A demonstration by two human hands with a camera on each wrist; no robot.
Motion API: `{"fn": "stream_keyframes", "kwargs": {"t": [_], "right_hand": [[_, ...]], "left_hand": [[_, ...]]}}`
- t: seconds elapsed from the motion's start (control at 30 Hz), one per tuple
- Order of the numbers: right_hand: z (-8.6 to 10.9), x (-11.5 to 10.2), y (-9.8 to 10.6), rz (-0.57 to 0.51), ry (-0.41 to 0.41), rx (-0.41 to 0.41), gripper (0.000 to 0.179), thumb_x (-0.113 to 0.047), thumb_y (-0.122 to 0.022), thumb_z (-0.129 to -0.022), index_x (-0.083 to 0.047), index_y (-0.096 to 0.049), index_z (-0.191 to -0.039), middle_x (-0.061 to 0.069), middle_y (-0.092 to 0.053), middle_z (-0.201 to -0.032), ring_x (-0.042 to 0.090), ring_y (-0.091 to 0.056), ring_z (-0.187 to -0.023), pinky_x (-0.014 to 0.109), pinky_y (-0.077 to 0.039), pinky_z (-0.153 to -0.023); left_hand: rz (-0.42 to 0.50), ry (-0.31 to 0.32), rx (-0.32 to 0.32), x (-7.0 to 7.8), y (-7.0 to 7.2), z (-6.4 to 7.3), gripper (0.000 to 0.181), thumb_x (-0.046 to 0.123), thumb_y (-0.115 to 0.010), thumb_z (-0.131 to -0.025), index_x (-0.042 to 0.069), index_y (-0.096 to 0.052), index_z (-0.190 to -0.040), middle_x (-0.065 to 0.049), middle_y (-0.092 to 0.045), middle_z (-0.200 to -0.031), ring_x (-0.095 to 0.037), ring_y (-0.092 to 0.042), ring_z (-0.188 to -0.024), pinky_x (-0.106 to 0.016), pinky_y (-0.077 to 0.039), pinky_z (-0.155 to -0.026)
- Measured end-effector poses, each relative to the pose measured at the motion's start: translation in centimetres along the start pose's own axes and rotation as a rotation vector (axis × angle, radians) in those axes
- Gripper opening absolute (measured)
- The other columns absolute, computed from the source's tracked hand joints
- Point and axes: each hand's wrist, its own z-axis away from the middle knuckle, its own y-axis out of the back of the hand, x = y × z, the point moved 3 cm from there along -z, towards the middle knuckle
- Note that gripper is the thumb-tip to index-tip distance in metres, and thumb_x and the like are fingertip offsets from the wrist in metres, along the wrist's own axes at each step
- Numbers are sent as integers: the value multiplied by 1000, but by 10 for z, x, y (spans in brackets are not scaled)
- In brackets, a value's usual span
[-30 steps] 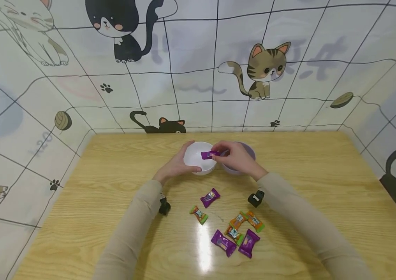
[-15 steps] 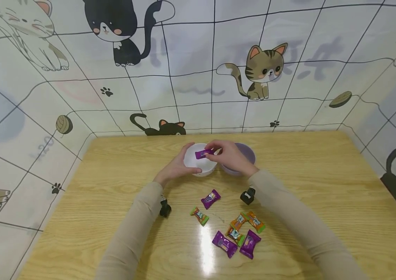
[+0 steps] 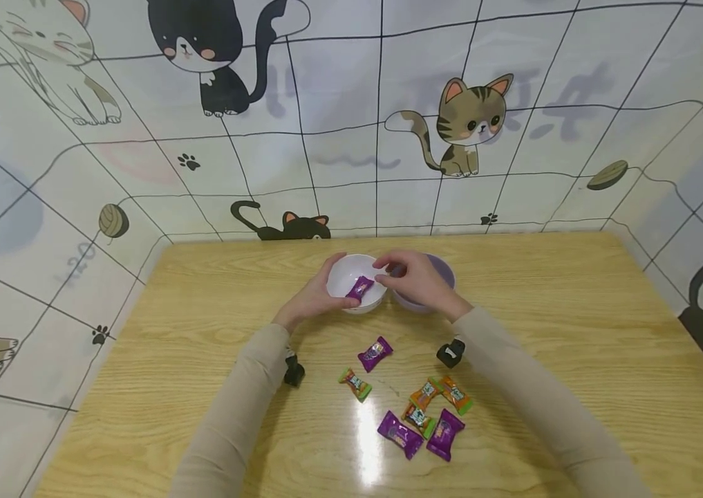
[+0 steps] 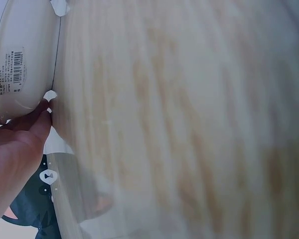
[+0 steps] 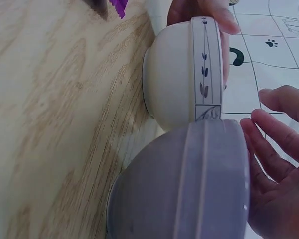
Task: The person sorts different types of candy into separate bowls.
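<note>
White bowl (image 3: 340, 274) in left hand (image 3: 316, 296), fingers around its sides; purple-wrapped candy (image 3: 360, 288) inside. Over lavender bowl (image 3: 444, 272): right hand (image 3: 418, 282), fingers loosely parted. Seven more candies (image 3: 426, 393) on tabletop (image 3: 550, 297).

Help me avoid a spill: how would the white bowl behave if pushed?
The white bowl looks smooth and undented, so it's probably stiff. Its foot is narrower than its rim, so a high push might tip it. The purple candy lying inside could slide.

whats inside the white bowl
One purple-wrapped candy lies inside the white bowl. The spot beneath it is covered, and the left hand and right hand hide bits of the rim.
</note>
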Motion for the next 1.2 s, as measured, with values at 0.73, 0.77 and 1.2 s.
{"fn": "stream_keyframes", "kwargs": {"t": [0.73,0.77,1.2], "right_hand": [[43,-6,0,-87,121,-58,15,-2,-70,-87,-1,-71,-102,4,-69,-95,19,-60,-86,38,-52,-72],[45,-5,-1,-90,119,-61,15,-2,-70,-87,-1,-71,-102,4,-69,-95,18,-60,-86,37,-52,-72],[64,-6,-13,-158,133,-109,16,-3,-71,-86,0,-71,-102,12,-69,-97,22,-60,-82,35,-52,-72]], "left_hand": [[5,2,11,2,0,1,100,18,-83,-77,20,-19,-153,-12,-38,-144,-28,-45,-123,-43,-35,-104],[7,2,11,2,0,1,99,18,-83,-77,20,-19,-153,-12,-39,-144,-28,-45,-123,-43,-35,-104],[-27,-4,8,0,0,0,99,21,-82,-78,21,-18,-153,-10,-37,-146,-28,-44,-125,-45,-35,-105]]}}
